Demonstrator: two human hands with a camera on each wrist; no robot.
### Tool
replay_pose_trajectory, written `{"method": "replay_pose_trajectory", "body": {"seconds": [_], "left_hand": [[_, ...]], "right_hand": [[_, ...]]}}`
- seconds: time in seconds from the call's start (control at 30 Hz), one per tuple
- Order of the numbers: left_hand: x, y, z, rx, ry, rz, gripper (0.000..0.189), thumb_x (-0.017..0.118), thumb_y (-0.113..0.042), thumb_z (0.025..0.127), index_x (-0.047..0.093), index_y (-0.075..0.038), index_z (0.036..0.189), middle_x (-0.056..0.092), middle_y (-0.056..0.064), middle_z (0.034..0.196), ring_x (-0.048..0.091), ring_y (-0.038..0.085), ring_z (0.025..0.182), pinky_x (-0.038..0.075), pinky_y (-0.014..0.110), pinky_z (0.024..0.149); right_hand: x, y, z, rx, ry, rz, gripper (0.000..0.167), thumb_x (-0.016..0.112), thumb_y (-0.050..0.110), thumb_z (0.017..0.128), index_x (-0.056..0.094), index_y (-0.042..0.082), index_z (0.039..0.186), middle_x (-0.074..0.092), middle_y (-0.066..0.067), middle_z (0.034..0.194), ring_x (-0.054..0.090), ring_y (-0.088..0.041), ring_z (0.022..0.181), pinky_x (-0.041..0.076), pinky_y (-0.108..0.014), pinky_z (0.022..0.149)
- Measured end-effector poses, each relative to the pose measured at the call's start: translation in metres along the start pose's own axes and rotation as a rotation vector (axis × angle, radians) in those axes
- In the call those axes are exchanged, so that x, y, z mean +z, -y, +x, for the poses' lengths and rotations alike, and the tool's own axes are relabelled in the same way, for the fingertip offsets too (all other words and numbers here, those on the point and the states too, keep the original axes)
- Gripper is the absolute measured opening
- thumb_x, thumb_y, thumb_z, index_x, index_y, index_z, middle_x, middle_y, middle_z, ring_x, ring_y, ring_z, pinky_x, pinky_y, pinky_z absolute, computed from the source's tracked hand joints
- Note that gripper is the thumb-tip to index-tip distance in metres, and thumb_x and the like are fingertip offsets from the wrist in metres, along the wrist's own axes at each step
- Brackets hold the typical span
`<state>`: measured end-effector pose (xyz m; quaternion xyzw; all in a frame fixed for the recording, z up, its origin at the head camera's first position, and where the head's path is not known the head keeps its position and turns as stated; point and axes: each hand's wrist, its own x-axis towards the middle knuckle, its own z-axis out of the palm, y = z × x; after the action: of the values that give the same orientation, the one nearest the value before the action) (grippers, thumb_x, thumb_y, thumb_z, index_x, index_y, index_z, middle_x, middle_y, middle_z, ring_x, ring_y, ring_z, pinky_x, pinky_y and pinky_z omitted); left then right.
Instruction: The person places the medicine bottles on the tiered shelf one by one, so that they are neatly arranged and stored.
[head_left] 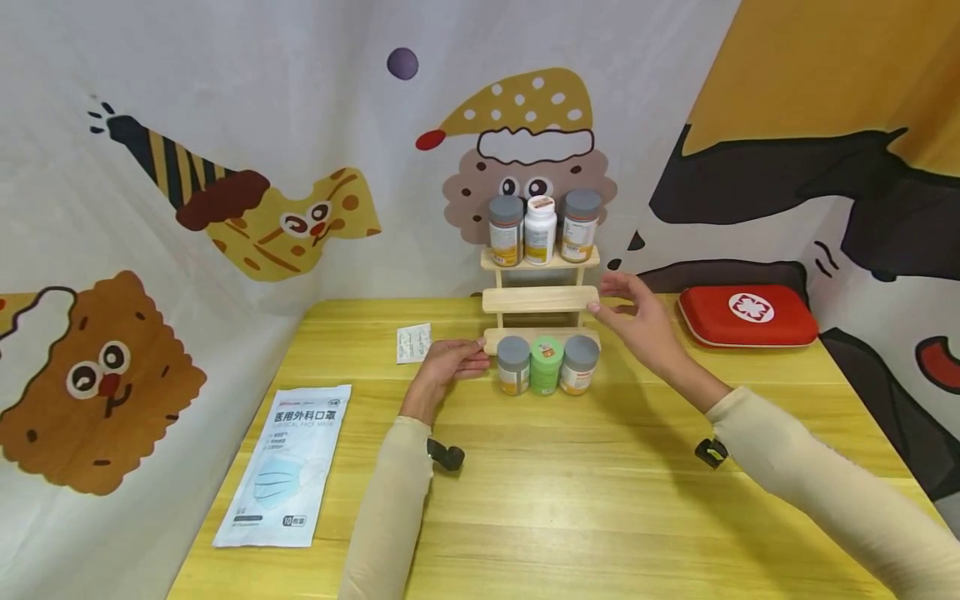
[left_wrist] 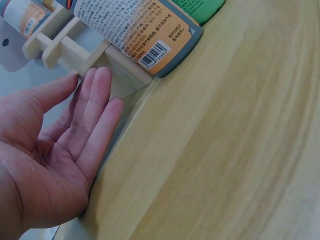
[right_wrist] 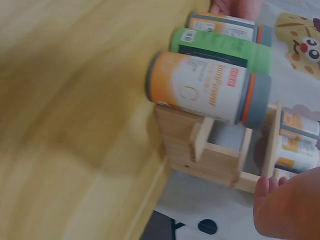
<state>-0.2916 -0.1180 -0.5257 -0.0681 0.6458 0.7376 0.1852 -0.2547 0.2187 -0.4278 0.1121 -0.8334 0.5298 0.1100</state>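
A small three-tier wooden display rack (head_left: 540, 298) stands against the back cloth. My left hand (head_left: 450, 367) pinches the left end of its lowest shelf between thumb and fingertips; the left wrist view shows the palm (left_wrist: 55, 170) beside the rack. At the middle shelf's right end is my right hand (head_left: 641, 321), thumb touching the shelf, fingers loosely extended. Two grey-lidded jars (head_left: 513, 367) flank a green jar (head_left: 546, 367) before the lowest shelf. On the top shelf, a white bottle (head_left: 540, 232) stands between two grey-lidded jars (head_left: 581, 227). The middle shelf holds nothing.
A red zippered case (head_left: 720, 321) with a white emblem lies at the back right. Left of the rack is a small white blister pack (head_left: 413, 342). A face mask packet (head_left: 288, 467) lies at the table's left. Patterned cloth (head_left: 300, 108) hangs behind the table.
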Motion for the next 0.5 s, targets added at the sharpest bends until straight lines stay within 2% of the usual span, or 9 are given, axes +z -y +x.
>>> {"method": "replay_pose_trajectory", "body": {"seconds": [0.2,0.5], "left_hand": [[0.0,0.0,0.001,0.002,0.002,-0.006,0.033,0.074,-0.022,0.102,0.071,0.007,0.118,0.079,0.006,0.085,0.08,0.016,0.079,0.069,0.035,0.086],[0.0,0.001,0.001,0.001,0.001,-0.007,0.031,0.074,-0.023,0.102,0.073,0.005,0.115,0.08,0.005,0.085,0.08,0.015,0.078,0.07,0.035,0.085]], "right_hand": [[0.002,-0.014,-0.011,0.018,0.099,-0.001,0.056,0.073,0.024,0.103,0.052,0.009,0.152,0.063,-0.016,0.146,0.057,-0.03,0.137,0.056,-0.032,0.109],[0.008,-0.033,-0.027,-0.011,0.222,0.047,0.059,0.075,0.012,0.099,0.05,0.001,0.151,0.059,-0.027,0.148,0.056,-0.035,0.138,0.057,-0.039,0.11]]}}
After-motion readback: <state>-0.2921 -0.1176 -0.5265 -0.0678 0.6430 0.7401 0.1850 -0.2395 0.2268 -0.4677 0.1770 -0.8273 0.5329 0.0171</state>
